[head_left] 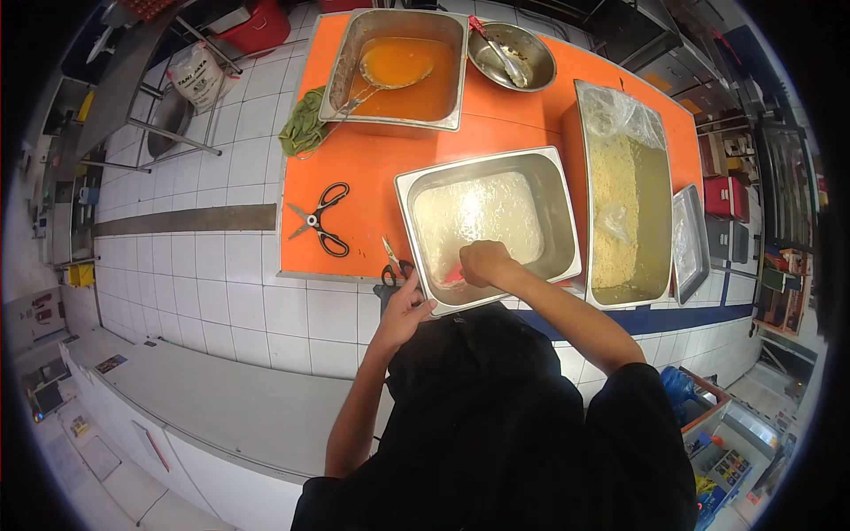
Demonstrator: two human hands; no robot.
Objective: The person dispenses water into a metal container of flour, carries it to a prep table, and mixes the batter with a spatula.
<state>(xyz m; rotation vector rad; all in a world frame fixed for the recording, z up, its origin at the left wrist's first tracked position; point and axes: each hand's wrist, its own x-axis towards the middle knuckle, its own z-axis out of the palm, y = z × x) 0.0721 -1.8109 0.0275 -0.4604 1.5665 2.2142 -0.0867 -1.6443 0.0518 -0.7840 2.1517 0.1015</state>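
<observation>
A deep steel pan [560, 212] with pale, creamy liquid [478, 208] stands at the orange table's front edge. My left hand [407, 310] grips the pan's near left corner by the rim. Over the liquid, my right hand [487, 265] is closed around a red-handled tool [453, 274]; the tool's lower end is hidden. Small scissors [390, 265] lie just left of the pan, close to my left hand. Larger black-handled scissors [320, 219] are spread open farther left on the table.
A pan of orange liquid [460, 80] with a strainer stands at the back left, beside a green cloth [305, 124]. A steel bowl [542, 55] holds tongs. On the right are a long pan of yellowish food [614, 212] and a steel lid [691, 239].
</observation>
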